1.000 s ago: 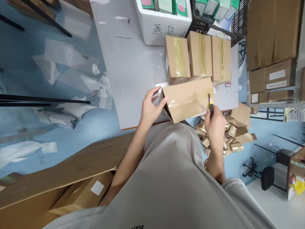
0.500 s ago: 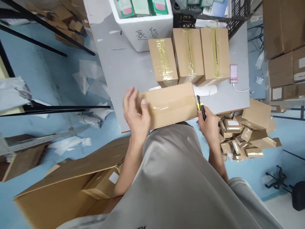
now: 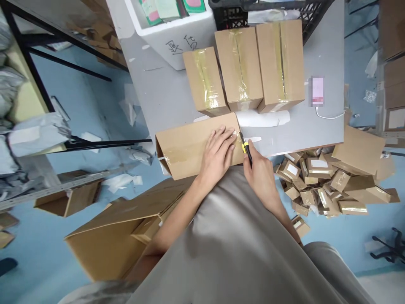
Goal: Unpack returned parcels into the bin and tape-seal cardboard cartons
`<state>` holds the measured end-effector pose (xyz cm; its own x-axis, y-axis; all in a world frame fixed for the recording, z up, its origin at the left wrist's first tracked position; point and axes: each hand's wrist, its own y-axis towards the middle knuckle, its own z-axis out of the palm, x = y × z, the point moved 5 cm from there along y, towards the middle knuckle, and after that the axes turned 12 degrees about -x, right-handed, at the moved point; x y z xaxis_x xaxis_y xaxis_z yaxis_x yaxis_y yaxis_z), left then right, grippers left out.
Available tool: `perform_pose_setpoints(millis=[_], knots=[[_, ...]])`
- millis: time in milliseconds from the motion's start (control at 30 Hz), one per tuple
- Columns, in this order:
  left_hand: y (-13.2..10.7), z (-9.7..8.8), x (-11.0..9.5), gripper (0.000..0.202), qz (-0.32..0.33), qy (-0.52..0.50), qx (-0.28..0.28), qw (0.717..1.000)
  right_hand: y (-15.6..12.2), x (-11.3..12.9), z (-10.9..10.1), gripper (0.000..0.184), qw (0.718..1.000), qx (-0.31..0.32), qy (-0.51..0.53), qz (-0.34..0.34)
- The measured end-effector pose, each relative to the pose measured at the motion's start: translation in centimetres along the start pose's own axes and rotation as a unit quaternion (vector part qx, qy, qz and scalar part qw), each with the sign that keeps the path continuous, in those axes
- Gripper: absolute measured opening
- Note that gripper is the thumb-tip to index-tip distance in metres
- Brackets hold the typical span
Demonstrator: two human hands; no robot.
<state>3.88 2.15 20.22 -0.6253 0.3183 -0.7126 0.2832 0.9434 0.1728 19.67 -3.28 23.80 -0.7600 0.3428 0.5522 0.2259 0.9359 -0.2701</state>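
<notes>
A long brown cardboard box (image 3: 186, 145) lies at the table's front edge, its left end showing a dark gap. My left hand (image 3: 218, 154) rests flat on top of it, toward the right end, fingers stretched out. In my right hand (image 3: 259, 173) is a black and yellow box cutter (image 3: 246, 147). Its tip is at the box's right end, by the tape there; whether the blade cuts in I cannot tell. Behind the box stand three taped cartons: a smaller one (image 3: 205, 80), a middle one (image 3: 240, 67) and a larger one (image 3: 280, 65).
A white foam box (image 3: 190, 31) with green packs and a black crate (image 3: 229, 17) stand at the back. A phone (image 3: 317, 90) with a cable lies right. Small cartons (image 3: 316, 169) are heaped on the floor at right; a big open carton (image 3: 95, 236) stands at left.
My left hand has moved from the box's left end to its top near the right end. The box has shifted left in view, and the cutter remains at its right end.
</notes>
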Motion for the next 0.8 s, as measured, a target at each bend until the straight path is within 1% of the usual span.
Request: perform_pose_setpoints(millis=[167, 333, 467, 633, 800], knots=[[-0.1, 0.1, 0.0, 0.039, -0.004, -0.002, -0.007, 1.000, 0.3, 0.3, 0.2, 0.061, 1.000, 0.007, -0.015, -0.006], [-0.1, 0.2, 0.3, 0.040, -0.009, -0.012, -0.003, 1.000, 0.2, 1.2, 0.3, 0.062, 0.998, 0.027, -0.055, 0.016], [-0.2, 0.2, 0.4, 0.040, 0.000, -0.016, -0.008, 1.000, 0.2, 2.0, 0.3, 0.063, 0.997, 0.019, -0.072, 0.023], [-0.4, 0.3, 0.5, 0.042, -0.004, -0.021, -0.002, 1.000, 0.1, 2.3, 0.5, 0.065, 0.997, 0.013, -0.072, 0.021], [-0.4, 0.2, 0.6, 0.040, 0.024, -0.018, -0.013, 0.999, -0.1, 2.5, 0.2, 0.063, 0.993, 0.042, -0.099, 0.037]])
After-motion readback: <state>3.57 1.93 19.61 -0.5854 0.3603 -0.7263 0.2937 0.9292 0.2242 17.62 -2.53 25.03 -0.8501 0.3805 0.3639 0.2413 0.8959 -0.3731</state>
